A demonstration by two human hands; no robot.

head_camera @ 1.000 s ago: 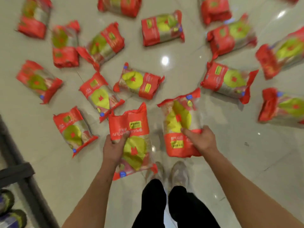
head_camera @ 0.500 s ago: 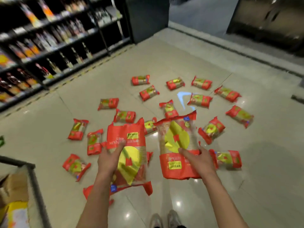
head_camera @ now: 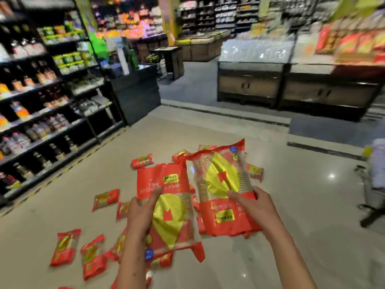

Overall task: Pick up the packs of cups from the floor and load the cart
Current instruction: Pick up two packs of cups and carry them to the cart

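Note:
I hold two red and yellow packs of cups up in front of me. My left hand (head_camera: 141, 213) grips the left pack (head_camera: 168, 207) by its left edge, thumb across its front. My right hand (head_camera: 253, 204) grips the right pack (head_camera: 223, 184) on its right side. The two packs hang side by side, almost touching. Several more packs lie on the pale floor below, such as one (head_camera: 65, 247) at the lower left, one (head_camera: 105, 198) further up and one (head_camera: 255, 171) to the right. The cart does not show in this view.
Dark shelves of bottles and snacks (head_camera: 41, 105) line the left side. A dark counter end (head_camera: 135, 94) stands at the aisle corner. Low display cabinets (head_camera: 291, 88) stand across the aisle ahead. Something pale on a dark wheeled base (head_camera: 373, 184) sits at the right edge.
My view has swung up from the floor to the shop ahead. Both packs stay in my hands and have risen with me, away from the packs on the floor.

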